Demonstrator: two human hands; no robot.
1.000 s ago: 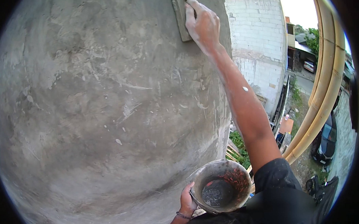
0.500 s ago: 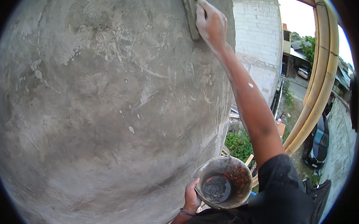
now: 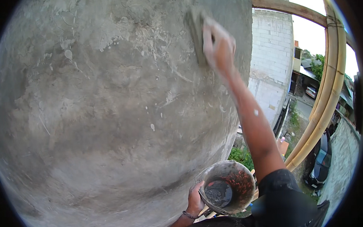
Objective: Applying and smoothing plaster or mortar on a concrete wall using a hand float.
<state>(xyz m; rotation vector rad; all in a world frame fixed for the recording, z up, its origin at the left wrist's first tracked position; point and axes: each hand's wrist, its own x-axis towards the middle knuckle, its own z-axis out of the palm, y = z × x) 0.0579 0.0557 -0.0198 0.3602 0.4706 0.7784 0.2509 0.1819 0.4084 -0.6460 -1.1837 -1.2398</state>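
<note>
A plastering float (image 3: 195, 39), seen nearly edge-on and coated in grey cement, lies against the rendered wall (image 3: 109, 112) near its upper right part. My right hand (image 3: 221, 46), dusted pale and slightly blurred, is closed round the float's handle, with the arm stretched up. Lower down, my left hand (image 3: 195, 200) grips the rim of a bucket (image 3: 243, 185), thumb over the edge. The bucket is tilted toward me, showing wet grey mix (image 3: 218, 193) at its bottom and reddish patches on its inner wall. The fingers beneath the bucket are hidden.
Bamboo poles (image 3: 323, 112) rise along the right, tied to a wooden beam (image 3: 289, 6) across the top. The wall ends at a vertical edge on the right. Beyond it are a white block wall (image 3: 271, 50) and, far below, a dark car (image 3: 321, 160).
My right hand and the float have moved down along the wall. The view has shifted, bringing more of the wooden beam into sight. My left hand keeps its hold on the bucket.
</note>
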